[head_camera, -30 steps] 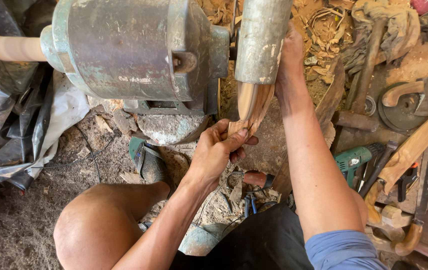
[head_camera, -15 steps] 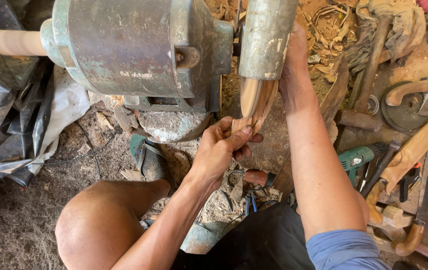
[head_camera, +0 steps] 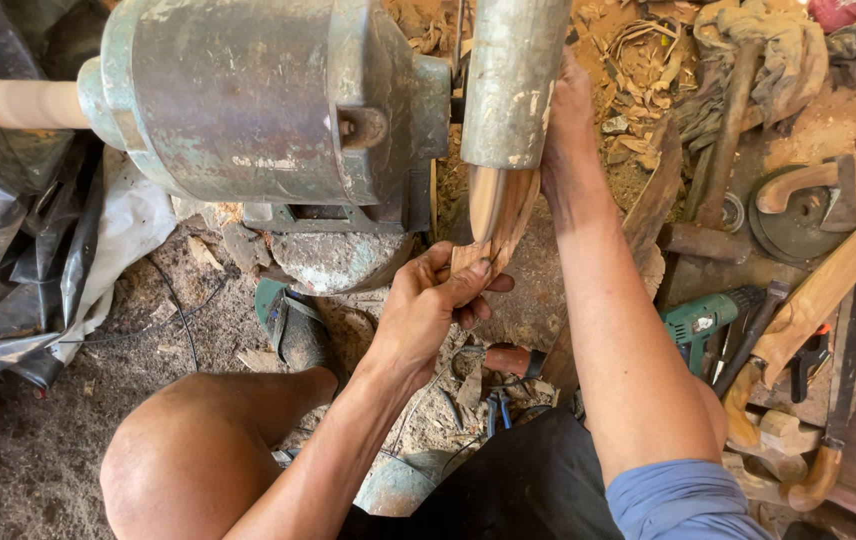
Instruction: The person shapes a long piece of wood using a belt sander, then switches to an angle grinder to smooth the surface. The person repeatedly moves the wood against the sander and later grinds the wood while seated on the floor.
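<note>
Left hand [head_camera: 433, 310] grips the lower end of a curved wooden piece [head_camera: 496, 215], thumb and fingers closed round it, just below centre of the head view. The piece's upper end sits against the underside of a worn grey sanding drum [head_camera: 513, 80] on the right side of a big green-grey motor [head_camera: 248, 100]; a pale wooden shaft [head_camera: 23, 103] sticks out on the motor's left. Right hand [head_camera: 570, 130] is up behind the drum w/ the forearm running down the frame; its fingers are hidden, so can't tell if it's clasping anything. On the dirt floor [head_camera: 28, 470] to the right: a teal power drill [head_camera: 703, 318], a hammer [head_camera: 713, 180], a long wooden handle [head_camera: 828, 285], shavings. A green sandal [head_camera: 293, 325] lies under the motor, near the bare knee [head_camera: 178, 460].
</note>
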